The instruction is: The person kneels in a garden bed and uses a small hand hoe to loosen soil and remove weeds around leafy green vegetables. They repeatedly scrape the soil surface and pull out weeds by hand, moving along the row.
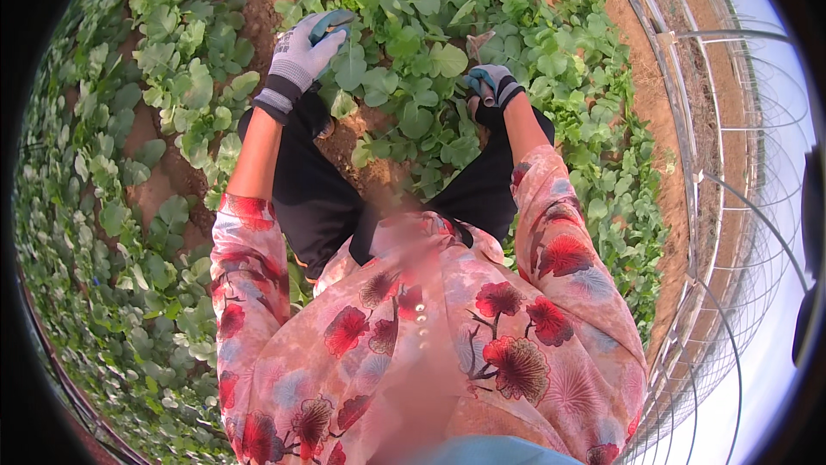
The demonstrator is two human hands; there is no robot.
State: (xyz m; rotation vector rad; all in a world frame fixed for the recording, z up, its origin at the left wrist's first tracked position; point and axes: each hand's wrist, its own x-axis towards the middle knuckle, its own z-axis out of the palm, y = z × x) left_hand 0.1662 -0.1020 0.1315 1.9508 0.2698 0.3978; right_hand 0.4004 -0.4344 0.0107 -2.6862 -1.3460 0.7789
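My left hand [306,45], in a grey knit glove with blue-green coated fingers, is held over the left edge of the leafy row. Its thumb and fingers are bent and apart, beside a broad green leaf [350,67]; no held thing shows between them. A matching glove covers my right hand [497,80], which is closed around the handle [487,96] of a small hand tool. Past the fingers, the tool's dirt-coloured flat blade [479,43] shows among the leaves. Young leafy vegetable plants [413,87] grow densely between both hands.
My black-trousered legs [316,187] are bent on either side of the plants. Bare brown soil [371,165] shows between them. More leafy rows [122,207] stretch left. At right, a soil strip [664,142] borders the metal hoop frame [694,181] of a greenhouse.
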